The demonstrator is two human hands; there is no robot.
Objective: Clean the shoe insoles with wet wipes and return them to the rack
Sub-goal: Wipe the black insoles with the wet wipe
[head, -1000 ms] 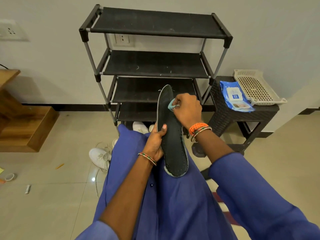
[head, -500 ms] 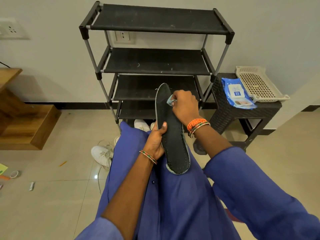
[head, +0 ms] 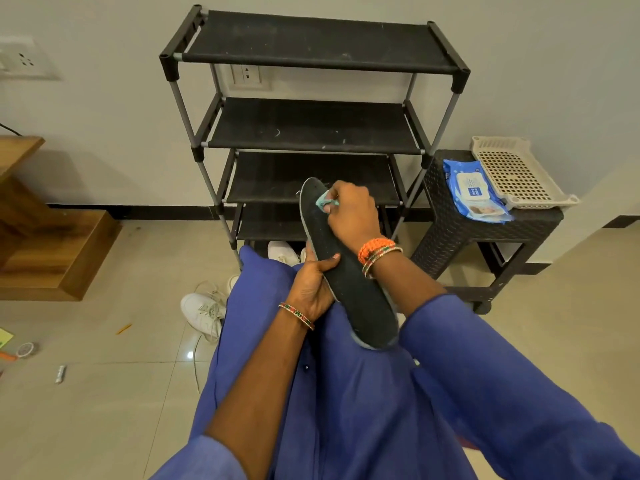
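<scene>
1 black insole [head: 346, 271] is held tilted above the lap, in front of the 4-shelf black rack [head: 311, 126]. Its middle edge is gripped by the left hand [head: 313, 285], thumb across the top. A crumpled wet wipe [head: 325, 200] is pinched by the right hand [head: 349, 213] and pressed against the insole's upper end.

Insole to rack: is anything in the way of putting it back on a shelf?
Nothing visible. The insole is held up right in front of the rack, whose shelves show nothing on them.
</scene>
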